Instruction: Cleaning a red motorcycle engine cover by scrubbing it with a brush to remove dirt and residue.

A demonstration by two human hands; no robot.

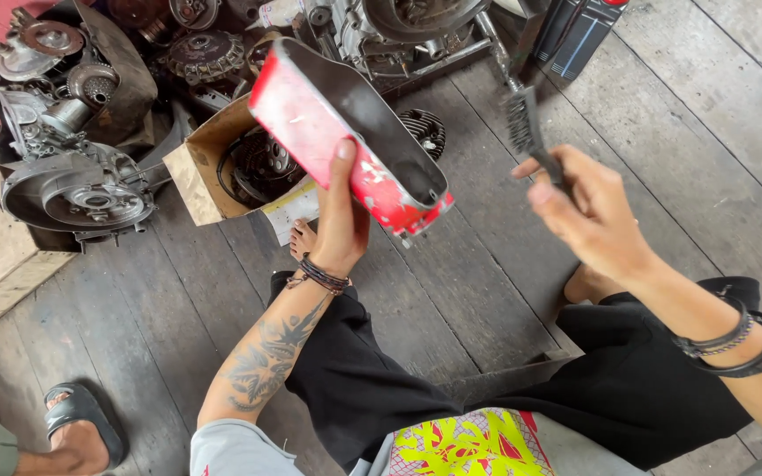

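Head view: the wooden plank floor (522, 291) fills most of the frame, grey and worn, its boards running diagonally. On it, at upper left, lies a heap of engine parts (72, 185), including a round-faced crankcase and several clutch-like discs. Beside the heap stands an open cardboard box (194, 172) with dark round parts inside. A dark plastic canister (575, 31) stands at the top edge, right of centre.

The person sits on the floor in black shorts (628, 379), knees apart, one bare foot (302, 240) showing below the box.

The red metal cover (346, 145) is held up in the air above the floor, between the knees and the box, tilted so its grey hollow inside faces up and to the right; its red paint is scratched and chipped. The left hand (341, 220) is clamped on the cover's lower edge, thumb lying up along the red outer face, fingers hidden behind. The forearm below it is tattooed and carries wrist cords.

The right hand (588, 211) is curled closed around the handle of a wire brush (526, 123), bristles pointing toward the cover, just beside its open end but apart from it. 2 dark bands sit on that wrist.

At bottom left, another person's sandalled foot (77, 427) rests on the floor.
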